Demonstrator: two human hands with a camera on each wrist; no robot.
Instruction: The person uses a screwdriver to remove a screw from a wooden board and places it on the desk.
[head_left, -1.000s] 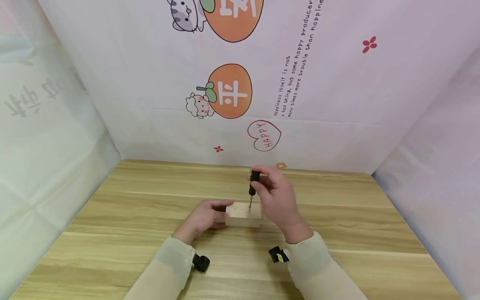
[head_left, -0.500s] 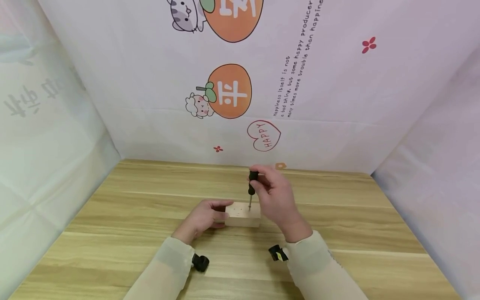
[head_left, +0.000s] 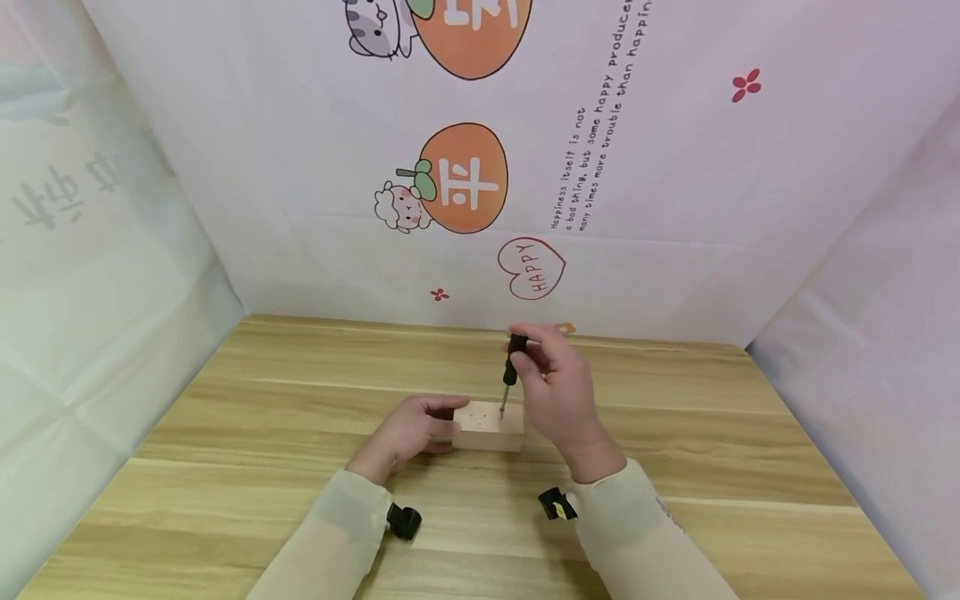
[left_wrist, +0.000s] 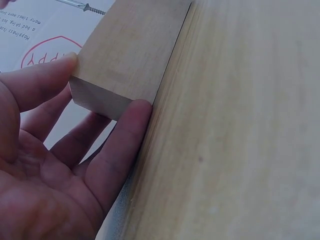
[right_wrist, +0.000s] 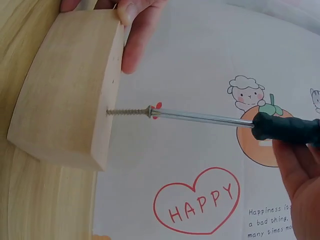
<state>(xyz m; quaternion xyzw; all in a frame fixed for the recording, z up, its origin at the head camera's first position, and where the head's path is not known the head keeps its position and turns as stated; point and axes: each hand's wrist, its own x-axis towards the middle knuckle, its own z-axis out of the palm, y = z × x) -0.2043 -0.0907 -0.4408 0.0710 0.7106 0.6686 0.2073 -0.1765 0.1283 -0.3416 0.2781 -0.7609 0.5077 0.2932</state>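
A pale wooden block lies on the table, with several small holes in its top face. My left hand holds the block's left end, thumb at the upper edge and a finger low on the near side. In the right wrist view a threaded screw stands out from the block's top face with its tip at the wood and most of its thread exposed. My right hand pinches the black handle of a screwdriver. The metal shaft meets the screw head, nearly in line with the screw.
The wood-grain table ends at a printed white cloth backdrop behind the block. More white cloth hangs at the left and right. A small black camera sits at the left wrist, another at the right.
The screwdriver handle has tilted slightly to the right along with my right fingers. The screw stays upright in the block, and my left hand keeps its hold. The head view has shifted a little.
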